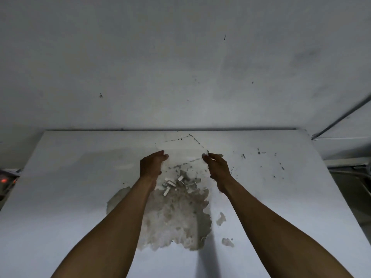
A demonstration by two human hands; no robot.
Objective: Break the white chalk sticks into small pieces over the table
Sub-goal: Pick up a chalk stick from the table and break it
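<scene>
Several short white chalk pieces lie in a small heap on the white table, on a patch where the paint has peeled. One pale chalk stick seems to lie just beyond the heap. My left hand hovers left of the heap, palm turned inward and fingers loosely curved, with nothing visible in it. To the right of the heap, my right hand has its thumb and fingertips pinched together. Whether a chalk bit sits between them is hidden. The hands are apart, and the heap lies below the gap.
A large brownish peeled patch spreads toward me from the heap. Dark specks and thin drawn lines mark the far half. The table's back edge meets a grey wall. A device with a red light sits off the left edge.
</scene>
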